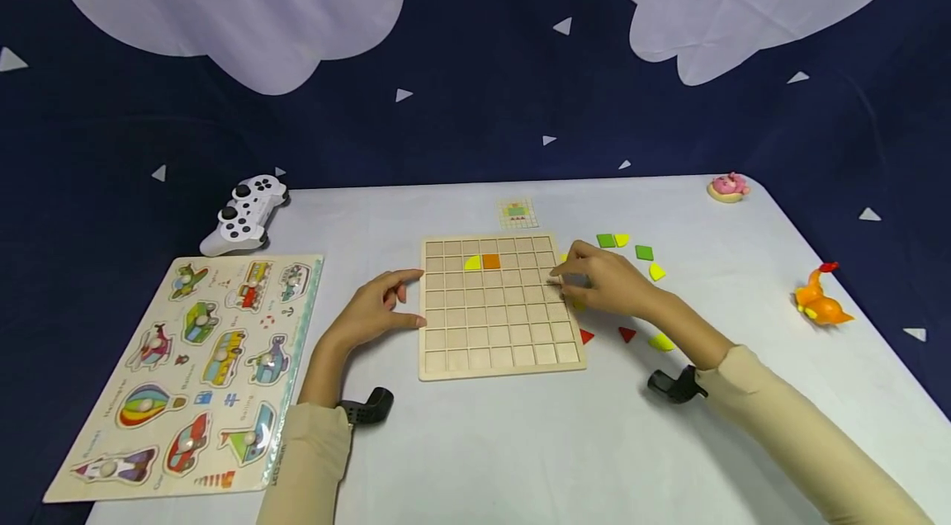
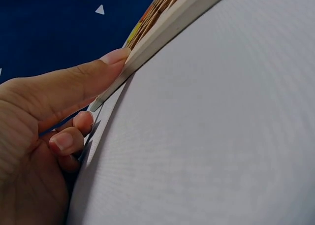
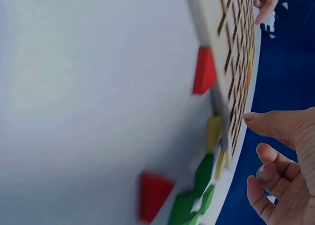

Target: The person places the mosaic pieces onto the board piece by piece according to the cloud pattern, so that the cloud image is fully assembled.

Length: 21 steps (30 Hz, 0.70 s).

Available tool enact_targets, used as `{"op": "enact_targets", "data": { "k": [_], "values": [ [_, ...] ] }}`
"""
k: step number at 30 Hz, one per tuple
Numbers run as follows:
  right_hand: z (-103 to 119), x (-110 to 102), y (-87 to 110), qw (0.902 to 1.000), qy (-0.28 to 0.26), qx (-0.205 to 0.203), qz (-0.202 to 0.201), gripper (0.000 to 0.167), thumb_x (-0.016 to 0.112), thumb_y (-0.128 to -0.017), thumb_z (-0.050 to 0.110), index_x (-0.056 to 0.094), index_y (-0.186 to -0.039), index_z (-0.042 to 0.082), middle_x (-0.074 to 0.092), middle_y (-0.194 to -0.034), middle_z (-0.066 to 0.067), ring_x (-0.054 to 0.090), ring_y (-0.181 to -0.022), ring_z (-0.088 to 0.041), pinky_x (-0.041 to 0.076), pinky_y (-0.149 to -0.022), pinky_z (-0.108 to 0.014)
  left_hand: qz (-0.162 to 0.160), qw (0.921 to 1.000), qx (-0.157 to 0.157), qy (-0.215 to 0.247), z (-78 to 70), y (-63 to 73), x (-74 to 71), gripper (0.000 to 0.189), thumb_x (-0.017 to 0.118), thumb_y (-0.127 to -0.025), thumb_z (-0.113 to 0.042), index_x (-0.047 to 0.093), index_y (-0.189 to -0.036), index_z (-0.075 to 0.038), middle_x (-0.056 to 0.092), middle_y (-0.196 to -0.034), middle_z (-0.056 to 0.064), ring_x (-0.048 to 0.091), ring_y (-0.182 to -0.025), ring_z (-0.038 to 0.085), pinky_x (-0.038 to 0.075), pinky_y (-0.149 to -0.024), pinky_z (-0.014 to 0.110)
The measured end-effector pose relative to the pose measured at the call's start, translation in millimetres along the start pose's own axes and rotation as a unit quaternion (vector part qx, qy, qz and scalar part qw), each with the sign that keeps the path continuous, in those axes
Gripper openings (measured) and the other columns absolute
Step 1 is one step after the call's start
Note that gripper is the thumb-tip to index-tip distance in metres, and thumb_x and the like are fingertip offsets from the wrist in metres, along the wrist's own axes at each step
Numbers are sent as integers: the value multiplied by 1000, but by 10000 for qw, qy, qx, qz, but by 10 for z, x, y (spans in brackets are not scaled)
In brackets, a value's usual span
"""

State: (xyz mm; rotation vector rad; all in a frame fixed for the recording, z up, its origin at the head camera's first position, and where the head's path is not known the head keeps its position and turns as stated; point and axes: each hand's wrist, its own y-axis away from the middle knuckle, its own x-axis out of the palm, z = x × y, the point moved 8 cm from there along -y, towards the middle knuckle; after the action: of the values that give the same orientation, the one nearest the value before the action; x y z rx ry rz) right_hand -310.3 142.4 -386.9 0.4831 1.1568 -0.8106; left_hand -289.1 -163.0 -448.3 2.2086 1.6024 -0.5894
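Note:
A wooden grid board [image 1: 479, 338] lies on the white table, with a yellow rounded piece [image 1: 472, 262] and an orange square [image 1: 491, 261] side by side in its second row from the back. My left hand [image 1: 371, 309] touches the board's left edge, index finger farther back and thumb nearer me. In the left wrist view its thumb [image 2: 115, 56] presses the rim while other fingers curl below. Over the right edge hovers my right hand [image 1: 612, 281], thumb and fingers apart; nothing shows between them in the right wrist view.
Right of the board lie loose green pieces [image 1: 644, 253], yellow pieces [image 1: 661, 342] and red triangles [image 1: 627, 334]. A small pattern card [image 1: 518, 213] sits behind it. Leftward are a vehicle puzzle [image 1: 245, 409] and a game controller [image 1: 248, 215]; rightward, an orange toy [image 1: 820, 302] and a pink toy [image 1: 729, 187].

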Motion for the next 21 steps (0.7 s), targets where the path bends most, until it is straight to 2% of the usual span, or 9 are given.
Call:
{"op": "enact_targets", "data": {
  "k": [9,21],
  "values": [
    [-178,54,273,9994,-53,286,179,29,74,-84,12,75,-113,9,56,-98,-2,51,-76,-16,42,-61,-25,-2,10000,-22,-42,-17,7,-15,74,87,-74,-17,55,-140,-7,48,-93,6,36,-71,15,31,-68,28],
    [-197,88,314,9999,68,106,109,32,80,-81,18,75,-112,9,55,-98,-1,50,-77,-14,42,-63,-25,42,10000,-3,23,-35,12,-10,73,86,-74,-16,55,-140,-8,47,-93,5,36,-72,15,32,-69,29]
  ]
}}
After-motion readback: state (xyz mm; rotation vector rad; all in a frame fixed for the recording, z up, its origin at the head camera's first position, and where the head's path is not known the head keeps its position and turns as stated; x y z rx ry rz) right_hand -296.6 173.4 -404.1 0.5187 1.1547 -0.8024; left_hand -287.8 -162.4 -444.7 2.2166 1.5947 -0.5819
